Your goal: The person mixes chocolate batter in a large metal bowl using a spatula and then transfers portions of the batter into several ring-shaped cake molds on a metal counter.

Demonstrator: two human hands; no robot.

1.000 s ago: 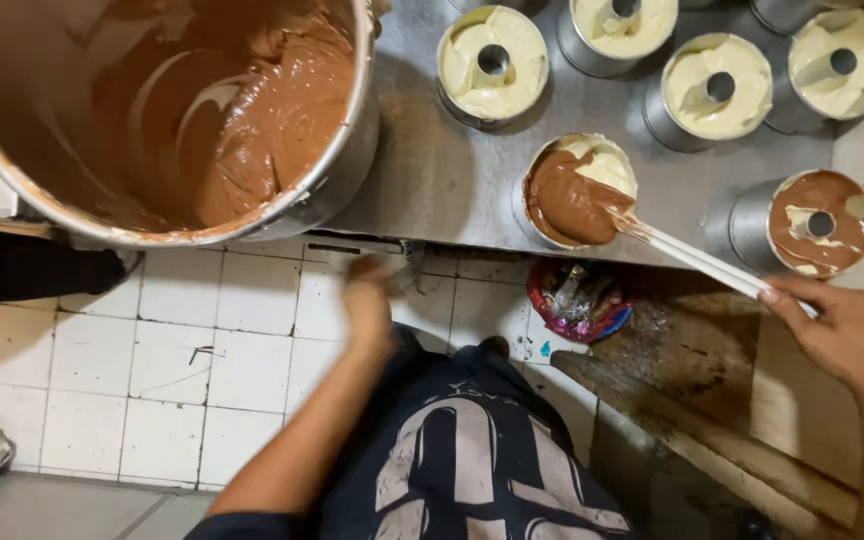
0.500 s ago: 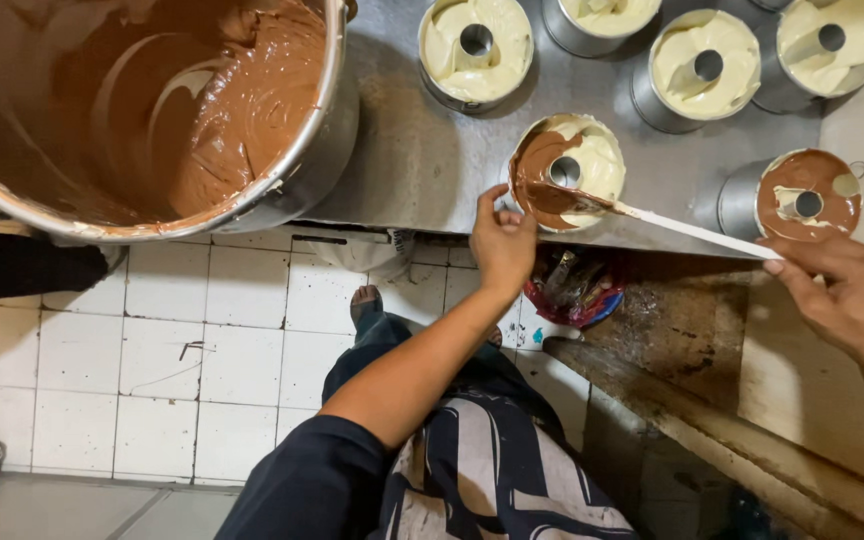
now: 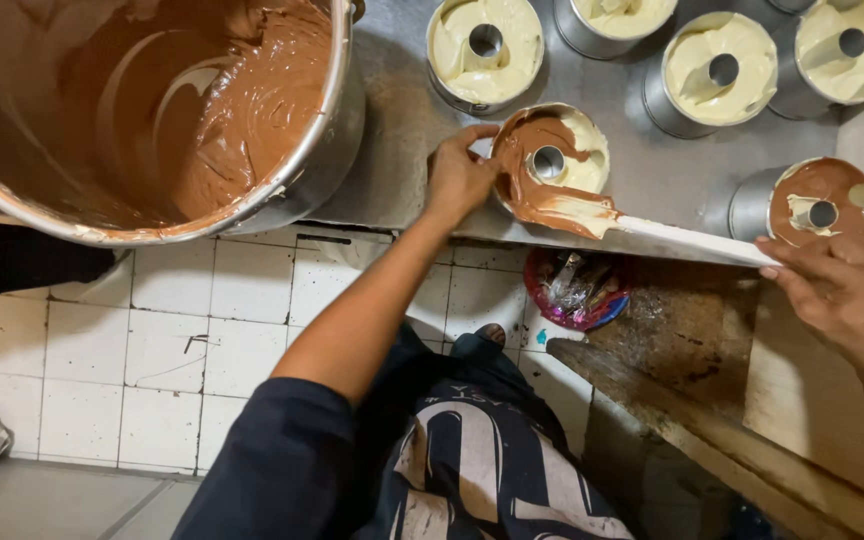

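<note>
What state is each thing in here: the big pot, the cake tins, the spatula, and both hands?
Big pot: partly full of brown batter.
Centre tin: pale batter, brown being spread over it.
Right tin: topped with brown batter.
Back tins: pale batter only.
Spatula: smeared, blade on centre tin.
Left hand: gripping centre tin.
Right hand: holding spatula.

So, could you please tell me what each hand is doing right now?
Left hand: gripping the side of the tube tin.
Right hand: closed on the spatula.
</note>
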